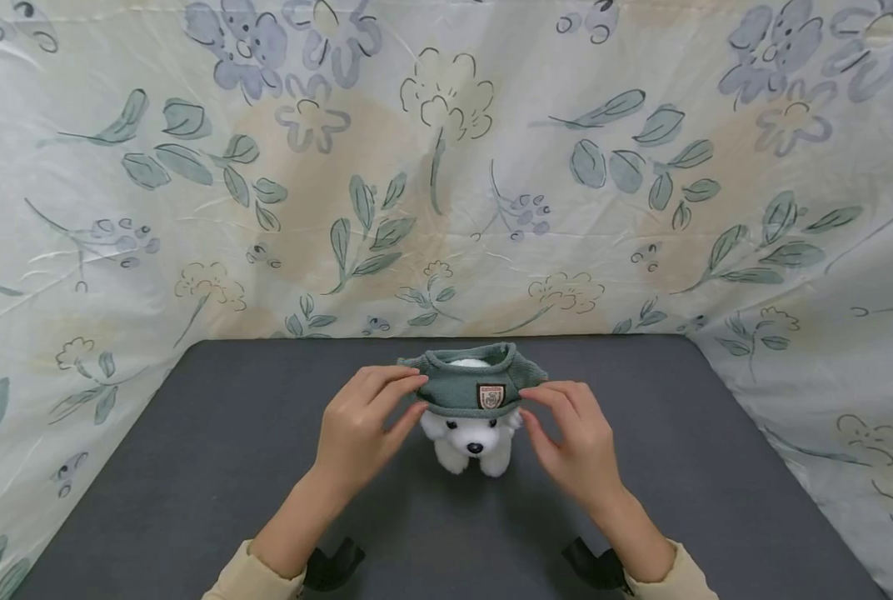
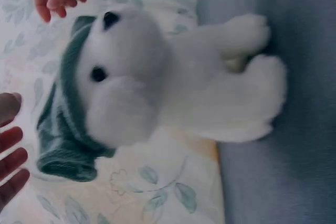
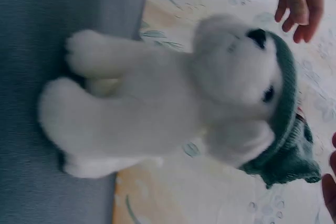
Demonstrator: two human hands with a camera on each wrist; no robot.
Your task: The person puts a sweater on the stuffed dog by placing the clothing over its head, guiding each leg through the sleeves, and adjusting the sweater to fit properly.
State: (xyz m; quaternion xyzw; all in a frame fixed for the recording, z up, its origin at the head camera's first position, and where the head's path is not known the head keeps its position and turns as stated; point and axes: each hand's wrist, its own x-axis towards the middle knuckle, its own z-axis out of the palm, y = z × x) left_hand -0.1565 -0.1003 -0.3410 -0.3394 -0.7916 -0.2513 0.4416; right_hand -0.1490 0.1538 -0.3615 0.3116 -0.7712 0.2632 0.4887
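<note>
A white plush dog stands on the dark table, facing the head camera. Over the top of its head sits a small green knitted sweater, down to just above the eyes, with a crest patch on its front. My left hand is beside the sweater's left sleeve, thumb and fingers apart. On the other side my right hand is held the same way near the right sleeve. Both wrist views show gaps between the fingertips and the sweater. The dog's back is hidden.
The dark grey table reaches back to a floral cloth that hangs behind and along both sides. Black pieces, one at the left wrist and another at the right, sit just above the tabletop.
</note>
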